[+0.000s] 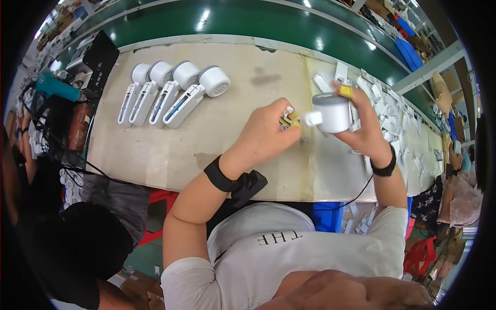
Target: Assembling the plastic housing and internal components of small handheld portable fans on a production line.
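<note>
My right hand (pixel 368 126) grips a white, drum-shaped housing (pixel 333 114) with a grey rim, its short neck pointing left. Close to that neck, my left hand (pixel 271 129) is closed in a pinch. Yellow wrap shows on fingers of both hands. Something small and pale sits between the left fingertips, too small to name. On the left side of the table lie several white handheld devices (pixel 181 106) in a row, with round perforated heads. Their handles are open, showing blue strips and thin wires inside.
Loose white plastic parts (pixel 385 103) are heaped along the right side of the table (pixel 248 62). A black box (pixel 101 64) and a teal tool (pixel 57 87) stand at the far left. Behind runs a green conveyor (pixel 206 19). Another person sits at my left.
</note>
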Motion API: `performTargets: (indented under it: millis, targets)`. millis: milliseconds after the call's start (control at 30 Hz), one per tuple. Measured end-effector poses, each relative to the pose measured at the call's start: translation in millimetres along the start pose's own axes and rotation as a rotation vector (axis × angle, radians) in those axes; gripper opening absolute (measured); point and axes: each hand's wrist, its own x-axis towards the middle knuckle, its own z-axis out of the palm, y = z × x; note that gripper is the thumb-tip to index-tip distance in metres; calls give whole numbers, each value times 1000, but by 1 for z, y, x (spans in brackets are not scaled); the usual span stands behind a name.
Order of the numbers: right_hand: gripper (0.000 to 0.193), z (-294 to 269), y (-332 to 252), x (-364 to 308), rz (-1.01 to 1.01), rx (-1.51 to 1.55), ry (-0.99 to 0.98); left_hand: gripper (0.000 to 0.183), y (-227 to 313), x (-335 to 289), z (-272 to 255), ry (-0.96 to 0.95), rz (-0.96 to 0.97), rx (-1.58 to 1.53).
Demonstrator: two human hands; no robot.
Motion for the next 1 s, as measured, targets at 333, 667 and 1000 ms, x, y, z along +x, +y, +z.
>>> performTargets:
  millis: [333, 667, 1000]
  targets:
    - [51, -30, -12, 50, 46, 121, -570, 29, 3, 1, 14, -168, -63, 254]
    - [52, -24, -1, 47, 70, 143, -658, 22, 0, -5, 14, -200, -48, 135]
    - [23, -74, 65, -21, 535, -276, -189, 24, 0, 5, -1, 6, -49, -865]
